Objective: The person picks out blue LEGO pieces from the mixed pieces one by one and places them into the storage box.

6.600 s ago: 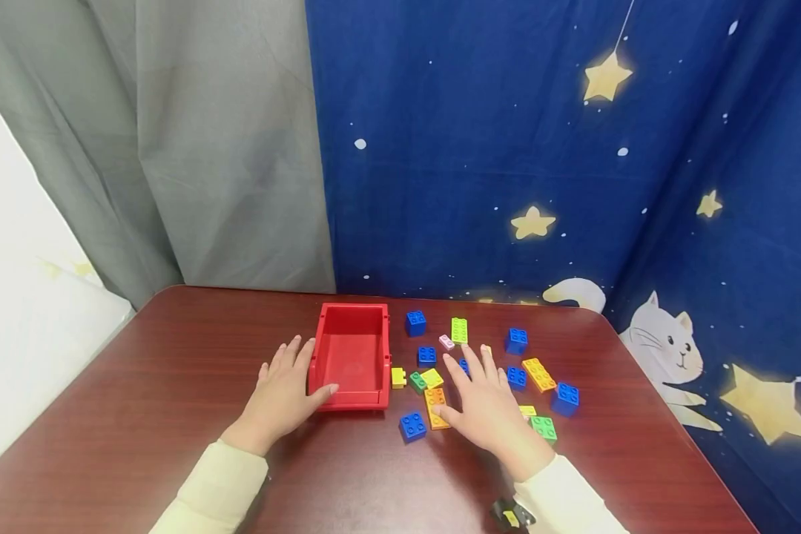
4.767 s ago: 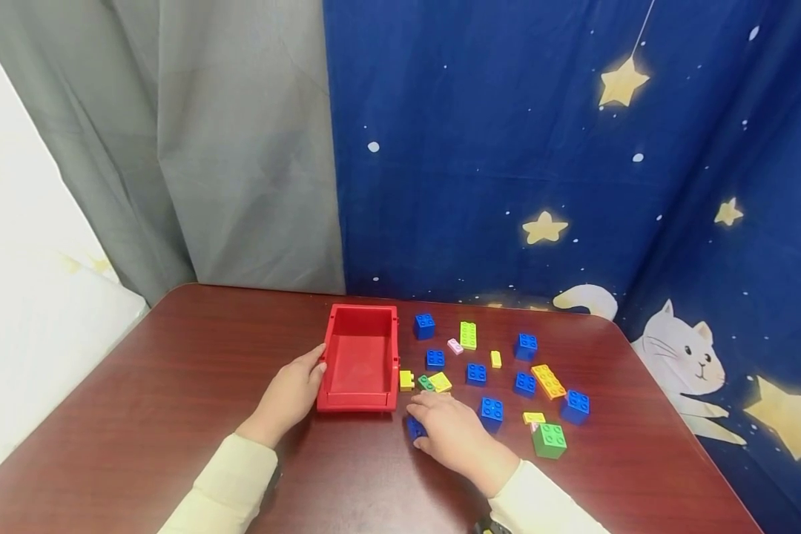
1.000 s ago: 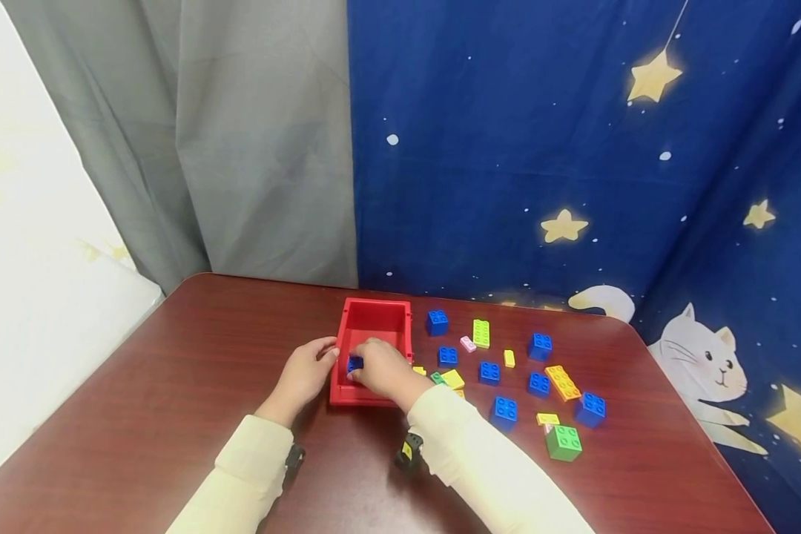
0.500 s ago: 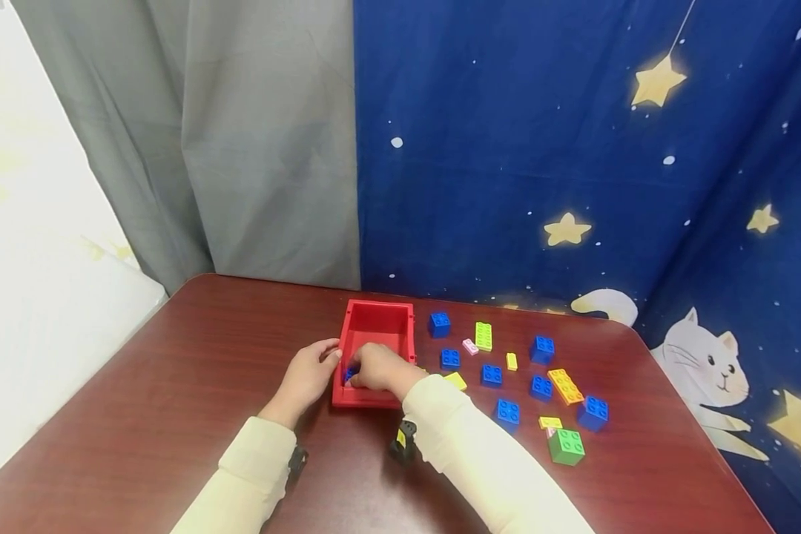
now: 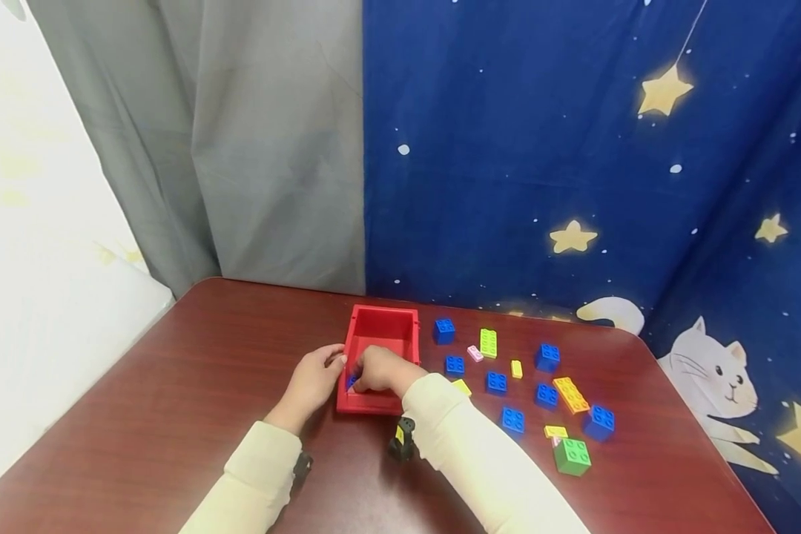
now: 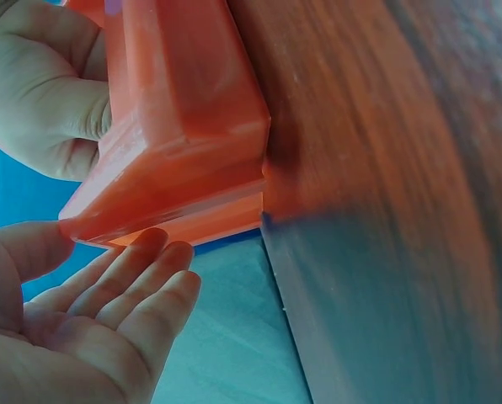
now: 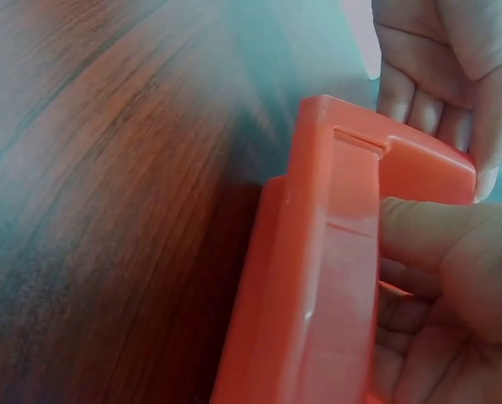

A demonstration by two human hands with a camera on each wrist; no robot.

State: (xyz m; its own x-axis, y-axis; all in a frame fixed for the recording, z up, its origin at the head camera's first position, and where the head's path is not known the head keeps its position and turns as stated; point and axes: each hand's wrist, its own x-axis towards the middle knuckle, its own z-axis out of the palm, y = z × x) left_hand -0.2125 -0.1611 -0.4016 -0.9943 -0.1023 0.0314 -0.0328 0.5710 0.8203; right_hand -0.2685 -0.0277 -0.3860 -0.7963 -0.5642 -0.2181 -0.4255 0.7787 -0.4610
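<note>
A red open-topped box (image 5: 370, 405) stands on the table, tall-walled in both wrist views. My left hand (image 5: 307, 382) holds its left side, thumb at the rim and fingers against the outer wall; in the left wrist view those fingers (image 6: 154, 290) are only slightly bent. Inside the box, my right hand (image 5: 382, 368) reaches down with curled fingers and pinches a blue toy brick (image 5: 351, 382) at the front left corner. Most of that brick is hidden by the fingers and the box wall. The right wrist view shows the right thumb (image 7: 419, 231) behind the box wall (image 7: 335, 252).
Several blue bricks (image 5: 497, 383) lie scattered right of the box, among a lime brick (image 5: 488, 343), a pink one (image 5: 475, 353), an orange one (image 5: 570, 394) and small yellow ones (image 5: 517, 368). A green brick (image 5: 572, 457) sits nearest the front. Curtains hang behind the table.
Both hands first hovered apart. The right hand then took the front blue brick from the table and carried it left into the box, lowering it into the front left corner. The left hand stayed at the box.
</note>
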